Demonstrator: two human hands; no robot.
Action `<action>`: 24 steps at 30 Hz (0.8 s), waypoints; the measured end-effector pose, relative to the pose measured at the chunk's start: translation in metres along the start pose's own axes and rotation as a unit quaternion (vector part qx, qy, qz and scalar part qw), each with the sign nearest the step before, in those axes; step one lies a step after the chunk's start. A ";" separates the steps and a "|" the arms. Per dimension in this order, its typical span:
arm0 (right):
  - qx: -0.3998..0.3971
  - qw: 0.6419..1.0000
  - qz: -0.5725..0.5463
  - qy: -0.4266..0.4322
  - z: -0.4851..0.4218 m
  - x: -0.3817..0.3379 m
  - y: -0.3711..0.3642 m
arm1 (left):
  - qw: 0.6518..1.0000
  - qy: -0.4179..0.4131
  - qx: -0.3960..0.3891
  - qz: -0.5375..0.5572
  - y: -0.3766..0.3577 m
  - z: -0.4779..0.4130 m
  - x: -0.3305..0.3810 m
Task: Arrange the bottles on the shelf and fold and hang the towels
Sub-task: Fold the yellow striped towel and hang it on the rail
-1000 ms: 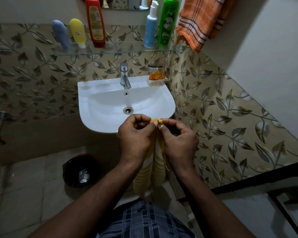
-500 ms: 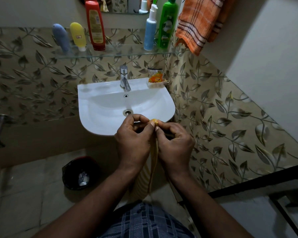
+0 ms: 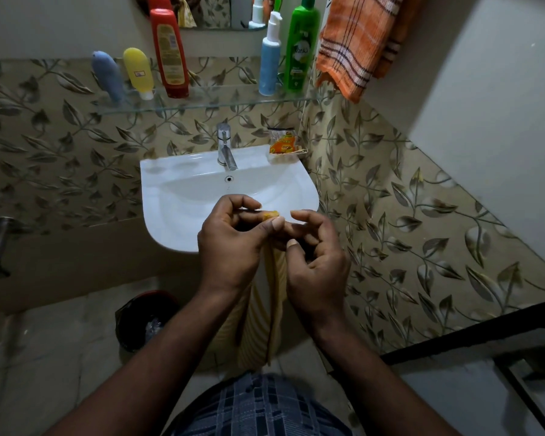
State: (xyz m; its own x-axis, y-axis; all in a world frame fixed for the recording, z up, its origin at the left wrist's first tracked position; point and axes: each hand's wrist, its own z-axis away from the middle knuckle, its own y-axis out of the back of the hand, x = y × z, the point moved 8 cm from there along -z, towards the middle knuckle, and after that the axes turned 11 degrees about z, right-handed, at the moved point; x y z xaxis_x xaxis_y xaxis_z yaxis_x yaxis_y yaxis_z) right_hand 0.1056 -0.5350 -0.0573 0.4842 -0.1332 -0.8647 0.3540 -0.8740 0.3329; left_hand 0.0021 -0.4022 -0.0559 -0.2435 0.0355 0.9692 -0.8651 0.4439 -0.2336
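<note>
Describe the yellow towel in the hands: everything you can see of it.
The yellow towel looks like soft woven cloth with pale stripes running along its length. It hangs straight down, gathered into narrow folds, in front of the white sink. The left hand pinches its top corner between thumb and fingers, and a small yellow tip pokes out above. The right hand, fingers loosely curled, sits against its right side; whether it grips cannot be told.

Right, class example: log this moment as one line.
stage: folding; left hand: pinches yellow towel top; right hand: beside it, grip unclear; orange towel: hung
</note>
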 end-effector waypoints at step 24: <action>-0.327 0.941 0.050 0.077 -0.059 0.002 -0.008 | 0.951 -0.089 -0.293 0.049 -0.016 -0.037 0.074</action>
State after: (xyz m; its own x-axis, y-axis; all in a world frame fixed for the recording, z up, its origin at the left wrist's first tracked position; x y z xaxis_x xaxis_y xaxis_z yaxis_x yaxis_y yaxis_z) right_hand 0.1510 -0.5005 -0.0389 0.6330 -0.0857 -0.7694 0.6931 -0.3800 0.6126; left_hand 0.0140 -0.3730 0.0227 -0.4262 -0.0275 0.9042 -0.4538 0.8712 -0.1874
